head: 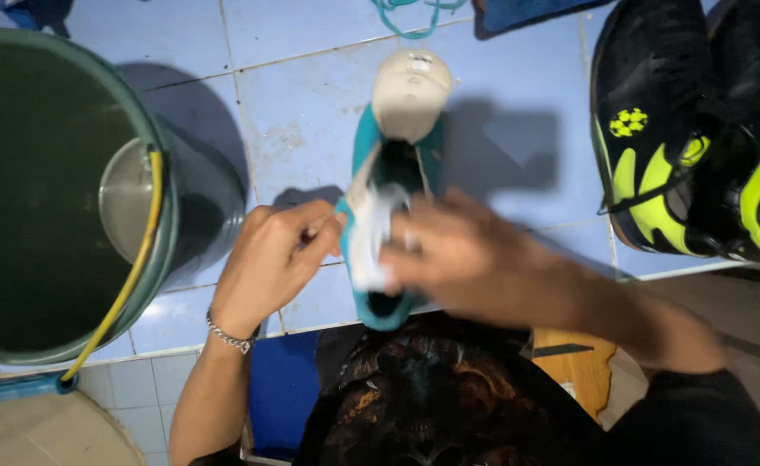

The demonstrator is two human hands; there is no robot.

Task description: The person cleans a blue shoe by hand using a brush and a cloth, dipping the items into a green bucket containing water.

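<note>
The person holds a teal cloth shoe with a cream sole (397, 155) over the pale blue tile floor (518, 138), left hand (272, 259) pinching its side shut, blurry right hand (462, 255) curled at the tongue, grip unclear, beside a big green plastic bucket (61, 198), so I think the shoe needs steady holding next.

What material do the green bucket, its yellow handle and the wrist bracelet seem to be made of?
The green bucket looks like moulded plastic with a smooth, dull wall. Its yellow handle seems plastic too, perhaps a sleeve over wire; that is unclear. The bracelet on the left wrist looks like metal: silvery, shiny links.
</note>
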